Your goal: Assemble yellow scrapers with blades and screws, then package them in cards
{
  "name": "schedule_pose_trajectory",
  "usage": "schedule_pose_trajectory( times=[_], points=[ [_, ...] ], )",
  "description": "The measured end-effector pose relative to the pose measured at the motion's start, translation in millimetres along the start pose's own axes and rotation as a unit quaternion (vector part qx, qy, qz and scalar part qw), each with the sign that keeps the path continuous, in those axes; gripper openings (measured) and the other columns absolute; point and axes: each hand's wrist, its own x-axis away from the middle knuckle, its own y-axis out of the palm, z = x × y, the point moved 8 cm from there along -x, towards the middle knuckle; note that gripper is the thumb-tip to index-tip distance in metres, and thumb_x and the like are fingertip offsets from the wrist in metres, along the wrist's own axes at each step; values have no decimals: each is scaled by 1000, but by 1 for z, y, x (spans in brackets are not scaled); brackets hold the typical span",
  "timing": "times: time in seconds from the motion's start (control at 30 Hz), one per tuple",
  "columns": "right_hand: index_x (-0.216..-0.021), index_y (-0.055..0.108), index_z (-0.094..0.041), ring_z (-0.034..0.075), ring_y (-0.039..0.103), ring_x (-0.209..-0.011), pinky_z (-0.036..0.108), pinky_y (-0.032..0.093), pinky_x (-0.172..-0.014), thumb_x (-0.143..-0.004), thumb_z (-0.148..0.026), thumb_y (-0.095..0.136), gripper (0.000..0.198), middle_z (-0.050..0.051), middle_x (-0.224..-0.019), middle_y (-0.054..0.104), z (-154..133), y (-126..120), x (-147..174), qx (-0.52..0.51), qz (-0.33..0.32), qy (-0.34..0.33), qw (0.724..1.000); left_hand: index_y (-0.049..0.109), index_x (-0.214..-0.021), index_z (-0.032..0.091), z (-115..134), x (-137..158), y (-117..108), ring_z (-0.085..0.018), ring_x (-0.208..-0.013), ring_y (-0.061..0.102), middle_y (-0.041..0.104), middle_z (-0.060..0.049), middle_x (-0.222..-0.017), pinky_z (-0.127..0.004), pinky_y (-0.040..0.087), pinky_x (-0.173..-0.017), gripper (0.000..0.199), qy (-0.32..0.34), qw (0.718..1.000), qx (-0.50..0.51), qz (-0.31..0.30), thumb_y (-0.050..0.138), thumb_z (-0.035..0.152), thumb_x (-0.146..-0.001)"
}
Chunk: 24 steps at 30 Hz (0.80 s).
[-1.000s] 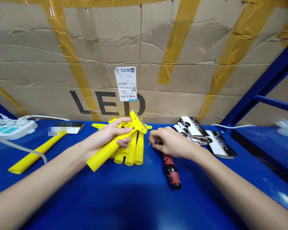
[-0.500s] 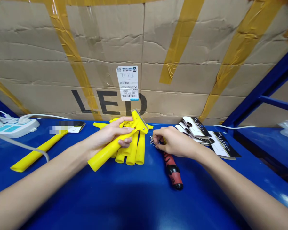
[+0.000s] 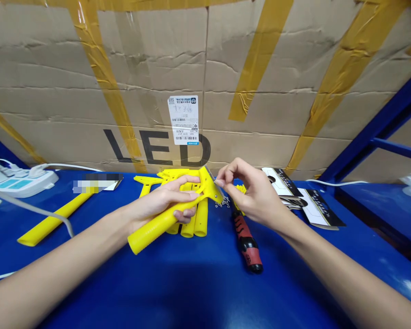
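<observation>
My left hand (image 3: 171, 198) is wrapped around the neck of a yellow plastic scraper (image 3: 157, 224). Its handle slants down to the left, and its wide head with a thin metal blade points up to the right. At that blade edge, my right hand (image 3: 245, 183) pinches thumb and forefinger together; whatever small piece is between them is too hidden to name. Below the fingertips lies a little heap of small metal screws or nuts (image 3: 222, 202). A red and black screwdriver (image 3: 248, 246) rests on the blue surface under my right hand. Behind my left hand several more yellow scrapers (image 3: 201, 219) are piled.
Another yellow scraper (image 3: 55, 220) lies at the left near a white power strip (image 3: 37, 185) with cables. Black and white packaging cards (image 3: 320, 208) are stacked at the right. A large cardboard box (image 3: 150, 68) stands behind, beside a blue metal frame (image 3: 370, 123).
My right hand has lifted from the small metal pieces and moved up to the scraper's head. The scraper in my left hand has shifted slightly right and down.
</observation>
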Motion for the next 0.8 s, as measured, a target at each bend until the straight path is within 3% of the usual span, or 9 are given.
schedule_pose_trajectory(
  times=[0.2,0.47,0.6,0.8],
  points=[
    [-83,45,-24,17,59,-82,33,48,-78,-92,-8,50,19,3,-86,62,-19,3,4,53,38,-71,995,44,-111,22,1,4,12,-6,-41,40,51,6,-54,-17,24,-45,28,-1,999,-25,-31,65,20,-92],
    [-80,46,-24,19,58,-85,34,47,-78,-92,-5,48,22,3,-85,62,-23,8,5,65,8,-98,993,43,-115,22,0,6,15,-6,-41,35,51,7,-54,-19,23,-47,28,-3,998,-55,-29,62,21,-94],
    [-88,53,-24,18,57,-86,33,46,-78,-89,-18,65,13,2,-92,62,-7,1,1,10,16,-29,999,46,-113,22,0,8,16,-7,-42,40,50,7,-54,-18,25,-46,27,-3,998,-46,-32,63,19,-93],
    [-108,60,-23,18,55,-91,31,45,-76,-77,-37,83,41,4,-106,61,19,-6,-2,-86,23,77,993,46,-117,22,-1,12,15,-5,-42,38,51,6,-57,-17,26,-46,30,-21,998,-51,-42,62,18,-93]
  ],
)
